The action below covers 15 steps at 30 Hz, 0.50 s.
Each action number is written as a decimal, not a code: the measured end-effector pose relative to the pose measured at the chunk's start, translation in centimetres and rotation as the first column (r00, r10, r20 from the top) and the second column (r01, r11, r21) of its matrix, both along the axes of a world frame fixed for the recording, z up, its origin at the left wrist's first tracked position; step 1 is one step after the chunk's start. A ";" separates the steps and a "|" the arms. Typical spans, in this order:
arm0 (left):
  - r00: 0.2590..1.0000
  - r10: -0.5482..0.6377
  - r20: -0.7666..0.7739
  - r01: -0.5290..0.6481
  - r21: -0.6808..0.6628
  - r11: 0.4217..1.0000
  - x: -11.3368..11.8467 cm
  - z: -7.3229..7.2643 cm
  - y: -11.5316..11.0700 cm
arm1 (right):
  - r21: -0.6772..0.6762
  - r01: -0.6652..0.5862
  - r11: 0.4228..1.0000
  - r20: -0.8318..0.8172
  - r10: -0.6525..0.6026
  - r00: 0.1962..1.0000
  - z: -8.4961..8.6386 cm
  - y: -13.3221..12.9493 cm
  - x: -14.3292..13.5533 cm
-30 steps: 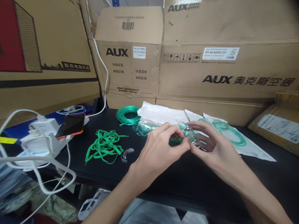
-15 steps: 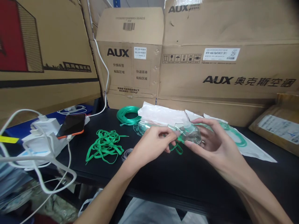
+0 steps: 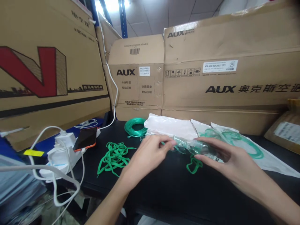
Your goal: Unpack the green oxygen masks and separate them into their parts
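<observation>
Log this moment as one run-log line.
left hand: fingers pinch clear mask | right hand: cups mask from right | green strap: dangles onto black table

A black counter (image 3: 164, 190) carries everything. Toward its left side lies a loose tangle of green straps (image 3: 114, 157), and behind that, near the back edge, a coil of green tubing (image 3: 133, 127). Just beside the coil, white plastic pouches (image 3: 172, 126) lie flat, overlapping one another, and stretch to the right; one of them (image 3: 269, 157) has green tubing showing through it. A single green strap (image 3: 193, 164) lies curled near the middle of the counter. At the far left corner a phone with an orange edge (image 3: 85, 138) rests, seemingly half on a white charger block (image 3: 58, 150) with cables.
</observation>
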<state>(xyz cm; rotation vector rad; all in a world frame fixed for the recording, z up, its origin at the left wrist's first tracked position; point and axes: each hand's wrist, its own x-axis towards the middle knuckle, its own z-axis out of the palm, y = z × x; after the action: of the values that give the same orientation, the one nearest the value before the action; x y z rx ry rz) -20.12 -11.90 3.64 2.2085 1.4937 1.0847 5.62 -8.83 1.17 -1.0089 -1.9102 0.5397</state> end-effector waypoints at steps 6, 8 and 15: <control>0.808 0.531 -0.256 -0.524 0.102 0.846 -9.1 3.5 6.2 | -0.007 0.092 0.996 0.088 -0.091 0.992 -0.4 1.8 1.5; 0.715 0.630 -0.304 -0.638 0.086 0.766 -11.7 4.0 8.9 | -0.015 0.074 0.997 0.072 -0.073 0.995 -0.6 2.0 1.3; 0.596 0.607 -0.526 -0.721 -0.018 0.693 -14.3 1.4 15.1 | 0.046 0.035 0.998 0.143 -0.041 0.989 -1.0 2.0 1.1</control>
<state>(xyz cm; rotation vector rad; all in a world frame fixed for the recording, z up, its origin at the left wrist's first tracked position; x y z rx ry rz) -34.46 3.21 5.01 1.8300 2.6739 0.4331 6.67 -6.81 0.16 -1.0790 -2.0164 0.4114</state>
